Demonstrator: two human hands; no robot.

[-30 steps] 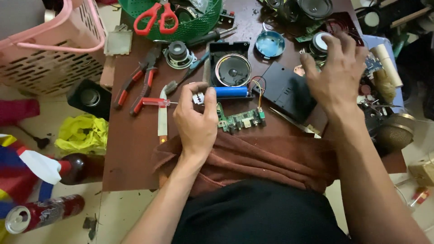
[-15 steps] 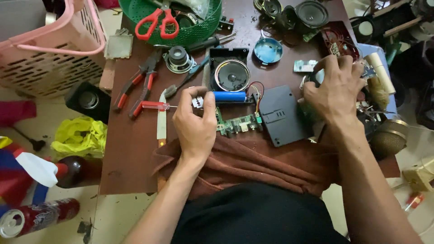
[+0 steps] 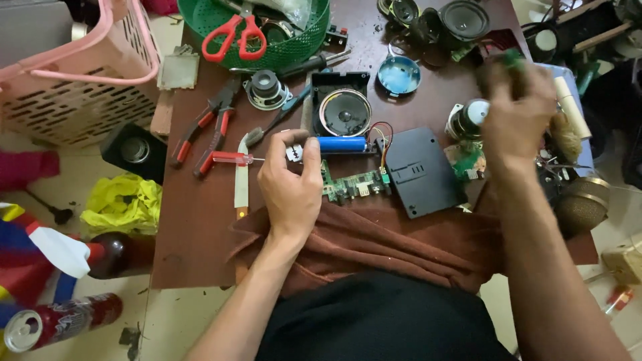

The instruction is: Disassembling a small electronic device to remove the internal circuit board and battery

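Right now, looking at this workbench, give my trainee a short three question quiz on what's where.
1. True or false: the red scissors lie in the green basket.
2. Which lies right beside the left hand? A) blue battery B) pink basket C) yellow cloth
3. What colour are the handles of the pliers on the table?

Key
1. True.
2. A; it sits just above the green circuit board.
3. Red.

- Left hand (image 3: 292,184) and right hand (image 3: 516,110) are bare: no gloves, rings or watch.
- Forearms uncovered, no sleeves showing.
- Black garment (image 3: 381,321) over the lap.
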